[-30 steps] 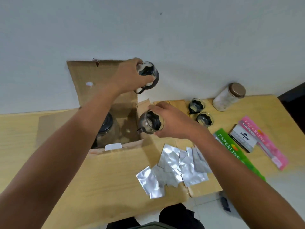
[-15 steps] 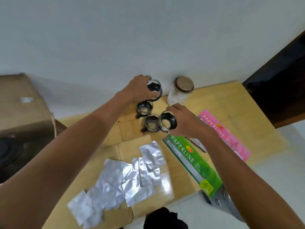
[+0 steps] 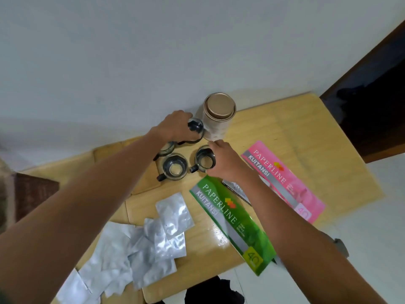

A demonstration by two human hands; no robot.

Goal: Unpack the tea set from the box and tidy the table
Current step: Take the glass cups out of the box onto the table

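Several small glass tea cups with black handles stand together on the wooden table point(image 3: 285, 128). My left hand point(image 3: 175, 127) grips one cup point(image 3: 195, 128) by its rim, just in front of a jar. My right hand point(image 3: 223, 161) holds another cup point(image 3: 203, 160) that rests on the table to the right of the group. A free cup point(image 3: 174, 166) stands between my arms, and one more cup point(image 3: 166, 148) is partly hidden under my left wrist. The cardboard box point(image 3: 4, 194) is only a blurred sliver at the left edge.
A glass jar with a copper lid point(image 3: 219, 115) stands against the wall behind the cups. A green receipt book point(image 3: 232, 220) and a pink one point(image 3: 282, 178) lie at the right. Several silver foil sachets point(image 3: 140, 244) are scattered at the front left. A dark doorway is at far right.
Both hands carried a cup each from the box at the left over to the group by the jar. The right-hand cup has come down onto the table. The view swung right, so the box left the frame.
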